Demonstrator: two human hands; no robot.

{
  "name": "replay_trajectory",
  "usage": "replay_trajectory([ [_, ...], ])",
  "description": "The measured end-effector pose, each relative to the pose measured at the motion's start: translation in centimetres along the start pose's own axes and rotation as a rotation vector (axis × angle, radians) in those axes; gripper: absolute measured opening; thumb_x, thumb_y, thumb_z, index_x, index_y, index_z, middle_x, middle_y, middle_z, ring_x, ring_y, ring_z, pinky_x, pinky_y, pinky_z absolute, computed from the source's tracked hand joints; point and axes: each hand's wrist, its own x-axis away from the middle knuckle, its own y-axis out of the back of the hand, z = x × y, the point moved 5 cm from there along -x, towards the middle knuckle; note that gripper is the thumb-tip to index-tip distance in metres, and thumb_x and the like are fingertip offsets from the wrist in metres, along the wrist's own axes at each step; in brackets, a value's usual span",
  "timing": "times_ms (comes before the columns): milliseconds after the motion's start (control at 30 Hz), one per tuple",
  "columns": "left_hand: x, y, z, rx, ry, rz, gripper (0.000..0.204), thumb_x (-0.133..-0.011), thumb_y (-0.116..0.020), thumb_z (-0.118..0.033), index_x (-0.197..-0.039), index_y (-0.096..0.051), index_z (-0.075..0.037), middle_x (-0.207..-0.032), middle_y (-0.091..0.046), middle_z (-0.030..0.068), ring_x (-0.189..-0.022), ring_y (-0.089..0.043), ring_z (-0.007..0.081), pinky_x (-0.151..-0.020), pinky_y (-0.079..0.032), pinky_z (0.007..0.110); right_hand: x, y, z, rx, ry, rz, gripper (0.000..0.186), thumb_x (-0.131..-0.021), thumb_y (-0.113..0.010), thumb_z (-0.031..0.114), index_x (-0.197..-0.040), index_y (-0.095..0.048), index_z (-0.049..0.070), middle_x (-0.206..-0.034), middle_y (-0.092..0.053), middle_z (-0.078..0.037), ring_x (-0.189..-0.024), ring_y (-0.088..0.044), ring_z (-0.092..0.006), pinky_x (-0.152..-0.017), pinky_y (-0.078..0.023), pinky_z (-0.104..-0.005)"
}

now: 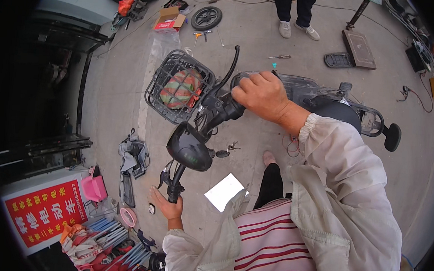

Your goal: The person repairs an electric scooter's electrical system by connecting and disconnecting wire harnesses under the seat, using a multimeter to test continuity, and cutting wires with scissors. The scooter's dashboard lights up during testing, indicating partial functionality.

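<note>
An electric scooter stands before me, its handlebar running from upper right to lower left. My right hand [263, 94] is closed round the right handlebar grip [234, 108], beside a black brake lever [228, 72]. At the left grip [174, 190], my left hand [167, 205] rests against the end, fingers stretched out below the left brake lever [163, 178]. Between them sits a glossy black display housing [190, 147], with keys [233, 147] next to it. A black wire basket [157, 70] at the front holds a red-and-green plaid bundle [181, 89]. The scooter's deck and seat [336, 114] extend behind my right forearm.
Someone's legs [295, 8] stand at the far side. Around lie a screwdriver [280, 56], a small wheel [207, 18], an open cardboard box [169, 21], a brown case [360, 49], grey fabric [133, 155] and a bright white rectangle [225, 192]. Left are a pink chair [94, 188] and a red sign [43, 214].
</note>
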Motion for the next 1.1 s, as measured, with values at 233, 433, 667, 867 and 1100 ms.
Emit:
replay_trajectory([
  [233, 0.0, 0.0, -1.2, 0.051, 0.011, 0.034, 0.094, -0.067, -0.070, -0.020, -0.147, -0.028, 0.006, -0.149, -0.033, 0.0284, -0.140, -0.029, 0.0433, -0.117, -0.021, 0.049, 0.2, 0.1, -0.2, 0.016, 0.007, 0.029, 0.012, -0.063, -0.061, 0.021, -0.066, -0.051, 0.018, -0.064, -0.047, 0.002, -0.062, -0.054, -0.0157, -0.057, -0.040, -0.0299],
  [433, 0.5, -0.3, -0.2, 0.062, 0.031, 0.058, 0.091, -0.067, -0.071, -0.018, -0.145, -0.031, 0.006, -0.144, -0.038, 0.0291, -0.136, -0.033, 0.0451, -0.114, -0.025, 0.050, -0.6, -0.2, -0.6, -0.071, -0.022, 0.308, 0.020, -0.065, -0.070, 0.018, -0.082, -0.058, 0.014, -0.078, -0.055, -0.001, -0.077, -0.058, -0.0197, -0.068, -0.043, -0.0347],
  [667, -0.3, 0.8, -1.9, 0.037, 0.018, -0.041, 0.058, -0.065, -0.072, -0.015, -0.117, -0.052, 0.003, -0.109, -0.054, 0.0239, -0.107, -0.049, 0.0443, -0.094, -0.040, 0.051, -2.2, 0.6, -2.2, -0.094, -0.079, 0.455, 0.029, -0.064, -0.074, 0.015, -0.090, -0.062, 0.010, -0.089, -0.059, -0.007, -0.088, -0.061, -0.0254, -0.074, -0.044, -0.0392],
  [867, 0.9, 0.9, -1.7, -0.072, -0.110, -0.155, 0.026, -0.070, -0.074, -0.020, -0.077, -0.058, 0.000, -0.075, -0.055, 0.0168, -0.072, -0.055, 0.0396, -0.066, -0.044, 0.050, -1.0, -0.4, -1.5, -0.057, -0.136, 0.480, 0.008, -0.068, -0.068, 0.020, -0.072, -0.067, 0.013, -0.072, -0.067, -0.005, -0.071, -0.068, -0.0248, -0.062, -0.048, -0.0391],
  [1100, 0.7, 0.8, -0.1, -0.094, -0.164, -0.144, 0.039, -0.080, -0.072, -0.032, -0.084, -0.060, 0.004, -0.080, -0.058, 0.0208, -0.076, -0.056, 0.0428, -0.070, -0.044, 0.052, 0.3, 1.0, -1.4, 0.019, -0.189, 0.451, 0.009, -0.069, -0.068, 0.023, -0.072, -0.072, 0.016, -0.075, -0.071, -0.002, -0.075, -0.069, -0.0208, -0.061, -0.045, -0.0369],
])
